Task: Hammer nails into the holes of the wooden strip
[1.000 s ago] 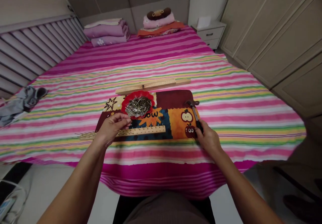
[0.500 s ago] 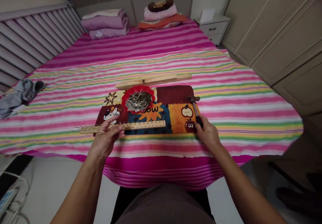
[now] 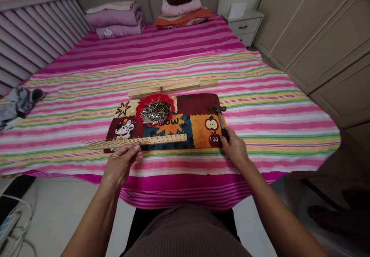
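Observation:
My left hand (image 3: 123, 160) is at the near edge of a light wooden strip (image 3: 166, 139) with rows of nails standing in it. Its thumb and fingers are pressed together; whatever they pinch, if anything, is hidden. The strip lies across the front of a patterned mat (image 3: 199, 104), its left end past the mat's edge. In my right hand (image 3: 235, 147), at the mat's right side, is the black handle of a claw hammer (image 3: 221, 120), its head resting toward the far right corner. A red scalloped bowl (image 3: 138, 112) full of loose nails (image 3: 156, 111) sits on the mat.
More wooden strips (image 3: 173, 88) lie just behind the mat on the striped bed cover (image 3: 274, 114). Folded bedding (image 3: 115, 20) and a pillow stack (image 3: 182, 10) are at the bed's head. Grey clothing (image 3: 20, 103) lies at the left edge.
My left hand has drawn back from over the nailed strip to its near edge, and its fingers have closed together. The hammer stays in my right hand. The whole view has shifted slightly.

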Available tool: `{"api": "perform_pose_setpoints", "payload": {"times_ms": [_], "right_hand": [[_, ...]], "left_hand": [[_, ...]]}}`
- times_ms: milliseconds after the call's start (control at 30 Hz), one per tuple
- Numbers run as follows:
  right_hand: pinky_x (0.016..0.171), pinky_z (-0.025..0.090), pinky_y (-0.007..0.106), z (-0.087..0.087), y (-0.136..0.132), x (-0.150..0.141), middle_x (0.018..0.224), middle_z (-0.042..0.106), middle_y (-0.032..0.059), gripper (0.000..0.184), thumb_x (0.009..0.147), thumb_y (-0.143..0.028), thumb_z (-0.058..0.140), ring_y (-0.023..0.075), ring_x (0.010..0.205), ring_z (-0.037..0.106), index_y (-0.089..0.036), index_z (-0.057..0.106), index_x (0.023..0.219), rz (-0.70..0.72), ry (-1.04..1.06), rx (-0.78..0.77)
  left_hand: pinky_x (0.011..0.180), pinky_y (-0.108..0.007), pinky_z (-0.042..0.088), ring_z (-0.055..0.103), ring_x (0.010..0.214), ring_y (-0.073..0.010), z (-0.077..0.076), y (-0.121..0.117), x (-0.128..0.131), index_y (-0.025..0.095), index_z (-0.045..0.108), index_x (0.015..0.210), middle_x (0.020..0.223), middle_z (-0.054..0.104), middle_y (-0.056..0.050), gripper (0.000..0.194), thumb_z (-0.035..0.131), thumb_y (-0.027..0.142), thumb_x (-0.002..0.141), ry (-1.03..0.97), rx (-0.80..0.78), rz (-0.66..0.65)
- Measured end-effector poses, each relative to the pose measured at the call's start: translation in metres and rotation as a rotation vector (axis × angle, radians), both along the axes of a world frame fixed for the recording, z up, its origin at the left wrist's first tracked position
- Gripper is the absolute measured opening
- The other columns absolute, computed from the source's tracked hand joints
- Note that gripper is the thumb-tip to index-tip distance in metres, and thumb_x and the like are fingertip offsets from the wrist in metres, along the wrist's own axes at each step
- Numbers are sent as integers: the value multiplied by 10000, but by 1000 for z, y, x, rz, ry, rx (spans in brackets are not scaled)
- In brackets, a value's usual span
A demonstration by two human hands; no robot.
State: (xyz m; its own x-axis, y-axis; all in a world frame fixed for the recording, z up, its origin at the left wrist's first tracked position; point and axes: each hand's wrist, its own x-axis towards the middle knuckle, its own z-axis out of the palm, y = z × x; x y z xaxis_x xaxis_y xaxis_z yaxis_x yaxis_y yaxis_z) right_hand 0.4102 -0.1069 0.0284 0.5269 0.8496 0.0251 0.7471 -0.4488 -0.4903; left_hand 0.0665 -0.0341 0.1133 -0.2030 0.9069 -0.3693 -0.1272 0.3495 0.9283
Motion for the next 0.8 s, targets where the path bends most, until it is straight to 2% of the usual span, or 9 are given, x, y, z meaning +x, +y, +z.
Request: {"api": "perform_pose_setpoints", "payload": {"times_ms": [167, 300, 467, 667, 800], "right_hand": [[627, 443, 301, -1, 0, 0, 990, 732, 110, 495, 862, -339, 465, 252, 779, 662, -155, 522, 1318, 3, 7, 11], [621, 444, 300, -3, 0, 1, 982, 733, 103, 485, 864, -346, 470, 249, 774, 661, -165, 525, 1310, 10, 0, 17], [642, 455, 301, -3, 1, 1, 1003, 728, 105, 470, 867, -334, 479, 247, 798, 666, -168, 529, 1303, 8, -10, 14], [631, 455, 305, -3, 0, 1, 988, 730, 103, 472, 865, -345, 476, 249, 785, 663, -175, 531, 1302, 6, 4, 18], [612, 447, 306, -7, -1, 3, 953, 734, 96, 479, 851, -355, 477, 247, 751, 654, -182, 542, 1292, 12, 17, 60]], "left_hand": [[495, -157, 533, 595, 533, -70, -17, -6, 9, 123, 683, 657, 666, 677, -1, 279, 830, 184, 429, 27, 16, 55], [509, -192, 540, 609, 531, -90, -31, -10, 18, 124, 684, 748, 650, 660, 7, 360, 831, 221, 434, 46, 62, 51], [586, -243, 552, 637, 592, -119, -40, -10, 34, 142, 607, 685, 627, 634, 21, 341, 819, 270, 450, 53, 146, 109], [658, -256, 511, 591, 614, -100, -55, -3, 43, 164, 597, 728, 662, 624, 32, 294, 747, 372, 584, 247, 326, 164], [688, -256, 485, 571, 651, -106, -69, 0, 43, 167, 611, 756, 697, 623, 24, 291, 695, 420, 640, 405, 356, 139]]}}
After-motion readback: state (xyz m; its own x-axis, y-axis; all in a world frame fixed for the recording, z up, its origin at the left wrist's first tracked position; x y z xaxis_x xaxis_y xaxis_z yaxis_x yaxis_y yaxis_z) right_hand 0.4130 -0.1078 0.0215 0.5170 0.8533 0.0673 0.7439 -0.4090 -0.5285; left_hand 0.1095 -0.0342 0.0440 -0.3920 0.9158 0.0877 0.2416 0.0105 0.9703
